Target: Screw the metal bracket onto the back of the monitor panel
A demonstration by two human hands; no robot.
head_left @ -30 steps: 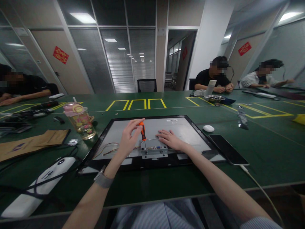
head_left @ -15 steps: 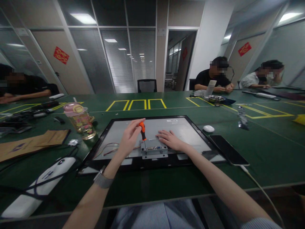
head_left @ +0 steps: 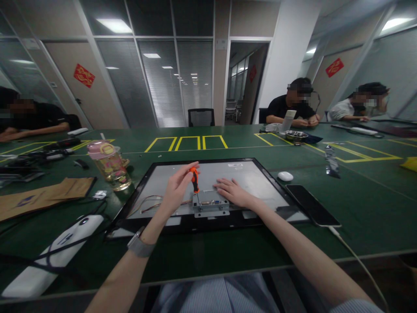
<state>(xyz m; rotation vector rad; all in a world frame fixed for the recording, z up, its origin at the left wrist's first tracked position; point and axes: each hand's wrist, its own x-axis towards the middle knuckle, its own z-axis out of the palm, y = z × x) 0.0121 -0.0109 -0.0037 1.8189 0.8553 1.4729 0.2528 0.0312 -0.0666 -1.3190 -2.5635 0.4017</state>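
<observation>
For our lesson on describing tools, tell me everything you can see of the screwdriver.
The screwdriver has an orange-and-black, plastic-looking handle and a thin, metal-looking shaft. It stands nearly upright, top tipped slightly left, shaft pointing down at the left end of the metal box. The left hand holds the upper handle; the tip is too small to see.

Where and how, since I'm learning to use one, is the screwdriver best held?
Probably by its orange-and-black handle, coming from the left, where the left hand is: the screwdriver stands nearly upright, handle up, thin shaft down at the metal box.
</observation>
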